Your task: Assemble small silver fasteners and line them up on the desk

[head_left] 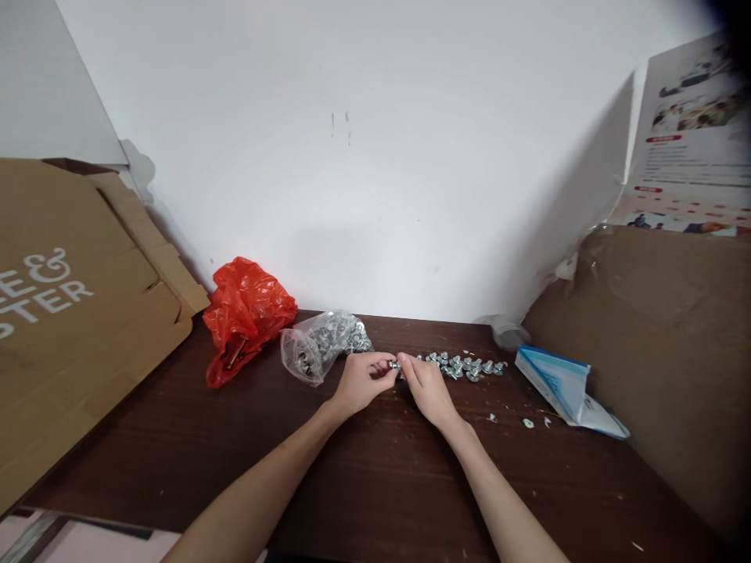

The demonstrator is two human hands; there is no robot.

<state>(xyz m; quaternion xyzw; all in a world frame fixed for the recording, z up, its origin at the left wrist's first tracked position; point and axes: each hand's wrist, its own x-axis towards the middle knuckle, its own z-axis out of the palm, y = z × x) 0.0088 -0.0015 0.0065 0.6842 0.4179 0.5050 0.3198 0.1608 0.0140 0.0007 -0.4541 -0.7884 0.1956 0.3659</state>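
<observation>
"Where's the small silvery metal piece [393, 364]?"
"Pinched between the fingertips of the bare left hand [359, 381] and bare right hand [429, 388], long axis seemingly sideways."
"Loose silvery metal fasteners [472, 367]?"
"Beside the right hand, the nearer one; the clear plastic bag [310, 361] lies beyond the left."

Clear bag [300, 356], transparent over silver metal pieces [342, 335]. Left of it: red bag [252, 297]; tan carton [99, 352], white lettering [50, 285]. Right of it: silver fasteners [454, 367]; blue-and-white packet [557, 381]. Beneath it: dark-brown counter [375, 485].
</observation>
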